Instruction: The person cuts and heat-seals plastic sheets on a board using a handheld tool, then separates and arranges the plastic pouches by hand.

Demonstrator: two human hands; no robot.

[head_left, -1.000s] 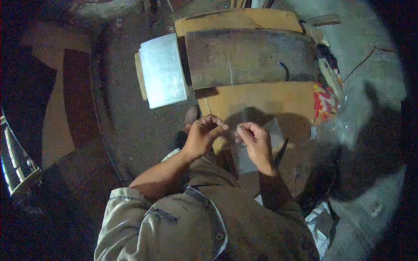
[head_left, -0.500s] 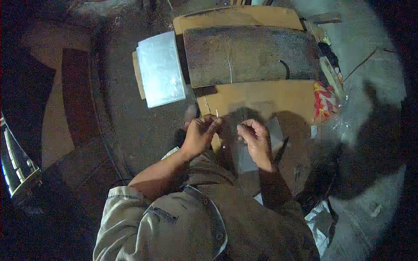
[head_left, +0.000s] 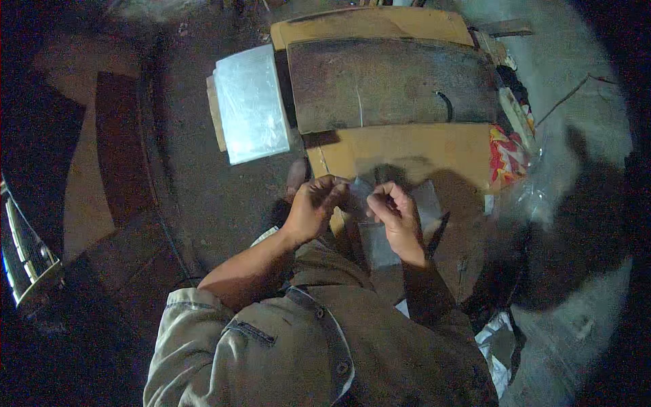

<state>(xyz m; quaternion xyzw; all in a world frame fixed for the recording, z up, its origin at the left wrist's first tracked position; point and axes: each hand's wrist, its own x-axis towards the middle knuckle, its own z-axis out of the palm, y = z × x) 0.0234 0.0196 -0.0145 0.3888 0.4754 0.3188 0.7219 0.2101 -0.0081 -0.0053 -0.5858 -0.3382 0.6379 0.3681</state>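
Observation:
A small piece of clear plastic film (head_left: 360, 187) stretches between my hands; thin and see-through, its shape is hard to make out. My left hand (head_left: 310, 211) pinches its left side between thumb and forefinger. On the other side my right hand (head_left: 399, 220) is closed in a pinch at its right edge, fingers curled. Flat clear plastic pieces (head_left: 382, 245) lie below and beside the right hand. Near that wrist is a dark, narrow, pointed object (head_left: 439, 234), its kind unclear. Cardboard (head_left: 434, 144) lies beneath.
Ahead is a dark worn board (head_left: 393, 81) bearing a dark curved strip (head_left: 445, 106) and a thin pale strand (head_left: 360, 106). A stack of shiny clear plastic sheets (head_left: 251, 102) lies at left. A red, yellow and white wrapper (head_left: 505, 156) is at right.
The film between my hands now shows as a bluish glint, where a thin white sliver stood at my left fingertips before. My right hand has shifted slightly left and up.

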